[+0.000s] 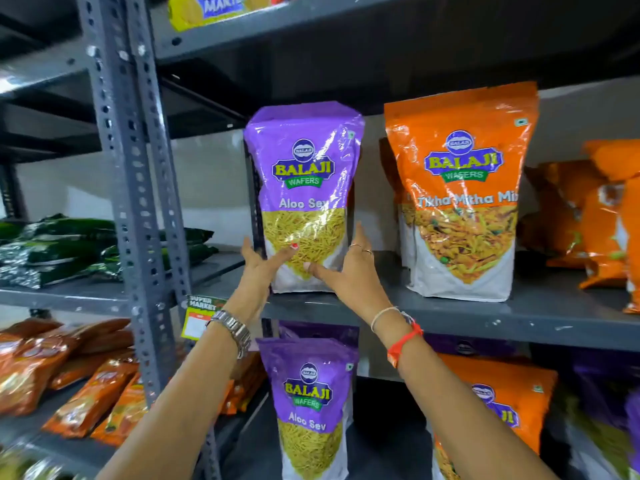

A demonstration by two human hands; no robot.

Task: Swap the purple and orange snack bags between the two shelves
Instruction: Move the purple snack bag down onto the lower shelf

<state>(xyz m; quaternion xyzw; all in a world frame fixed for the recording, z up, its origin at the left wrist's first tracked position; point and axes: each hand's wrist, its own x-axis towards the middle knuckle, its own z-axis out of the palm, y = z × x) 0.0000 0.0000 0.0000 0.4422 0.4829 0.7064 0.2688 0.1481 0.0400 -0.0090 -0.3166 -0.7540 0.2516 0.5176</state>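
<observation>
A purple Aloo Sev bag [304, 174] stands upright at the left end of the upper shelf [485, 315]. My left hand [261, 265] grips its lower left side and my right hand [349, 268] grips its lower right side. Beside it on the same shelf stands an orange Tikha Mitha Mix bag [464, 188], with more orange bags [595, 216] lying to its right. On the lower shelf another purple Aloo Sev bag [311, 403] stands upright, and an orange bag [502, 393] sits to its right, partly hidden by my right forearm.
A grey perforated upright post [138, 188] separates this rack from the left rack, which holds green packets [69, 247] and orange-brown packets [69, 368]. A yellow biscuit pack [214, 8] lies on the top shelf. A supermarket price tag [199, 315] hangs on the shelf edge.
</observation>
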